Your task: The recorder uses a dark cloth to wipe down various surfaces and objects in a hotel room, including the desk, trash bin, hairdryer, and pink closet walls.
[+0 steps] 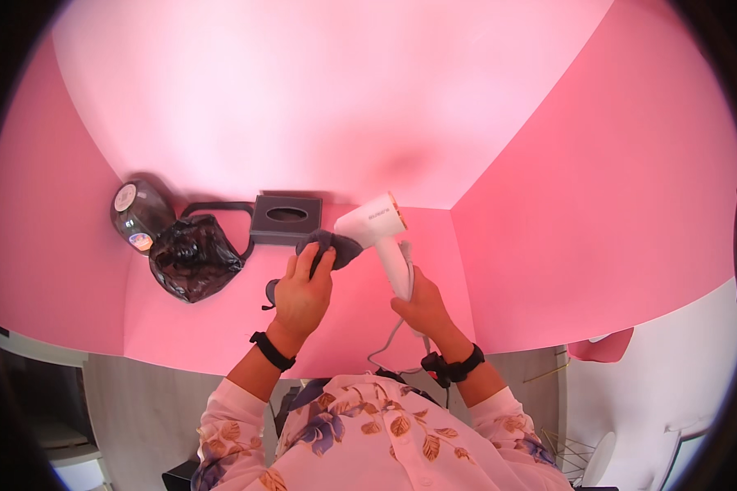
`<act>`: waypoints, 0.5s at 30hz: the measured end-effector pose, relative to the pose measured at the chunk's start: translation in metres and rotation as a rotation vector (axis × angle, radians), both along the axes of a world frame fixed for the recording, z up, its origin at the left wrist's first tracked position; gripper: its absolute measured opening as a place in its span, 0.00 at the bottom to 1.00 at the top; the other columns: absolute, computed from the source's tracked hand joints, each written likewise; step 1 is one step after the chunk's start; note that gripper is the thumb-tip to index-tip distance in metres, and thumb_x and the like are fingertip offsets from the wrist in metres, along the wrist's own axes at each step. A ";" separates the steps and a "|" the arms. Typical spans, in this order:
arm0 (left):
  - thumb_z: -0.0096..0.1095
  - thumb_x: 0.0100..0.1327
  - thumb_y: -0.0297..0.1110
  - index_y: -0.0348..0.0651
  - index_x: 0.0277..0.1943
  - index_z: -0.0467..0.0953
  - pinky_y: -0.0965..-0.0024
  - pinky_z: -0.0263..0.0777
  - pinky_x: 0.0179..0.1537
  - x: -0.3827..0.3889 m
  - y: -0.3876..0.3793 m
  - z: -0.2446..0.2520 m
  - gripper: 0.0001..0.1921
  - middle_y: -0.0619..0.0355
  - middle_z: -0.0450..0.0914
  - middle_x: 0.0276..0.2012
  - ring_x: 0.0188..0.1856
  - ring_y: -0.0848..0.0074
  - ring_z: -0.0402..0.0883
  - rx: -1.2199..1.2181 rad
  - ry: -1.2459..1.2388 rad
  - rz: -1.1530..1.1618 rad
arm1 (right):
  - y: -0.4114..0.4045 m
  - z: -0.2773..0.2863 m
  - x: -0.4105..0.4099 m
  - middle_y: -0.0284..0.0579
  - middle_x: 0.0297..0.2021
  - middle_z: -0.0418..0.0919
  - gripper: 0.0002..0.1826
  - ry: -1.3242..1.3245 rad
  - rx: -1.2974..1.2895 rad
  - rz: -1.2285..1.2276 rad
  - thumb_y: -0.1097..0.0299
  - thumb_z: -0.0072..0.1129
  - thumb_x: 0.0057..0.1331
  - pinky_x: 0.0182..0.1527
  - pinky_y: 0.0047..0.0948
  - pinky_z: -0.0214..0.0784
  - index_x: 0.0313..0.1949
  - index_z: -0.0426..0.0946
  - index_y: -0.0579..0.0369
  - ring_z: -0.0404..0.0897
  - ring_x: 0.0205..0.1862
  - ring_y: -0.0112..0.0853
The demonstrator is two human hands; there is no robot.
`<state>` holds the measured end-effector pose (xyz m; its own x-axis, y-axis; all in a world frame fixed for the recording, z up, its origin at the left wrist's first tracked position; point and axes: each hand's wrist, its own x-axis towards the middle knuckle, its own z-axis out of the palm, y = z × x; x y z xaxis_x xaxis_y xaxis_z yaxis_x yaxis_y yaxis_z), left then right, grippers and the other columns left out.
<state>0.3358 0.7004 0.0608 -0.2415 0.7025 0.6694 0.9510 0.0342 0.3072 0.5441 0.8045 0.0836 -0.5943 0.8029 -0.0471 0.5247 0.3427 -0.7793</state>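
My right hand (422, 302) grips the handle of a white hair dryer (368, 222), whose gold-rimmed nozzle points up and to the right. Part of its grey cord (384, 347) runs along the handle and hangs down past the table's front edge. My left hand (305, 294) holds a bunched dark grey cloth (342, 249) close against the rear end of the dryer's head; whether they touch is hard to tell. A further dark piece, perhaps part of the cloth, shows left of my left hand.
On the pink table (356, 325), a black tissue box (287, 216) stands near the back panel. Left of it are a dark curved band (245, 212), a crumpled black plastic bag (193, 261) and a dark glossy container (138, 215) with stickers. Pink panels (589, 202) rise at the back and sides.
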 end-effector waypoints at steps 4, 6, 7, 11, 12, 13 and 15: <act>0.61 0.52 0.25 0.45 0.56 0.79 0.66 0.77 0.40 0.006 0.021 0.021 0.24 0.51 0.75 0.54 0.45 0.61 0.77 -0.046 0.115 -0.190 | -0.008 0.003 -0.010 0.64 0.37 0.78 0.30 -0.096 -0.062 0.032 0.72 0.59 0.52 0.44 0.47 0.71 0.56 0.65 0.63 0.79 0.42 0.58; 0.59 0.52 0.23 0.44 0.57 0.78 0.65 0.77 0.40 0.014 0.037 0.023 0.25 0.50 0.73 0.56 0.46 0.60 0.75 -0.085 0.112 -0.231 | -0.015 -0.002 -0.018 0.65 0.38 0.78 0.31 -0.087 0.032 0.078 0.73 0.59 0.52 0.45 0.48 0.71 0.57 0.64 0.63 0.79 0.43 0.59; 0.59 0.52 0.23 0.44 0.57 0.78 0.65 0.77 0.39 0.015 0.043 0.023 0.26 0.50 0.72 0.56 0.46 0.59 0.75 -0.093 0.123 -0.248 | -0.015 -0.003 -0.020 0.65 0.38 0.78 0.31 -0.085 0.033 0.078 0.73 0.59 0.52 0.45 0.48 0.71 0.57 0.64 0.63 0.79 0.43 0.59; 0.60 0.53 0.27 0.41 0.56 0.77 0.66 0.77 0.36 0.009 0.044 0.014 0.24 0.51 0.73 0.56 0.44 0.60 0.75 -0.101 0.207 -0.256 | -0.011 -0.008 -0.016 0.65 0.38 0.79 0.31 -0.105 0.045 0.102 0.72 0.59 0.52 0.46 0.48 0.72 0.58 0.64 0.63 0.79 0.43 0.58; 0.60 0.52 0.26 0.42 0.56 0.77 0.65 0.77 0.37 0.005 0.037 0.011 0.25 0.50 0.72 0.56 0.45 0.60 0.75 -0.135 0.212 -0.263 | -0.011 -0.009 -0.015 0.66 0.38 0.78 0.31 -0.086 0.081 0.113 0.74 0.58 0.52 0.46 0.49 0.71 0.57 0.64 0.64 0.79 0.43 0.59; 0.60 0.52 0.24 0.43 0.57 0.78 0.65 0.77 0.39 0.000 0.031 0.008 0.25 0.50 0.72 0.56 0.45 0.59 0.75 -0.160 0.216 -0.271 | -0.011 -0.010 -0.015 0.66 0.38 0.78 0.31 -0.079 0.059 0.122 0.74 0.58 0.52 0.46 0.49 0.71 0.57 0.64 0.64 0.79 0.43 0.59; 0.60 0.52 0.24 0.43 0.56 0.78 0.65 0.77 0.39 -0.007 0.021 0.002 0.25 0.50 0.72 0.55 0.45 0.59 0.75 -0.179 0.222 -0.288 | -0.015 -0.013 -0.015 0.65 0.38 0.78 0.32 -0.100 0.001 0.132 0.73 0.58 0.52 0.46 0.49 0.71 0.58 0.64 0.63 0.79 0.43 0.58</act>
<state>0.3285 0.7210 0.0626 0.1193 0.8305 0.5441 0.9721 -0.2092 0.1062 0.5287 0.7899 0.0710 -0.6870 0.7181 -0.1108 0.5503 0.4146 -0.7248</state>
